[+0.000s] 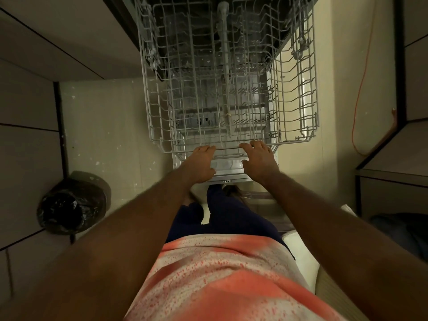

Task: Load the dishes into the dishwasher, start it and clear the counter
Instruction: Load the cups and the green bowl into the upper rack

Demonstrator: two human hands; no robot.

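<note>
The left hand (200, 162) and right hand (258, 159), side by side, each curl their fingers over the wire rack (150, 107) front rail; a bin (71, 205) stands off left of them.

A round bin (71, 205) lined with a black bag stands on the pale, speckled floor (104, 126) at the left beside a cupboard (27, 107), while a thin orange cord (364, 72) trails down at the right near a dark-edged cabinet (393, 144).
</note>
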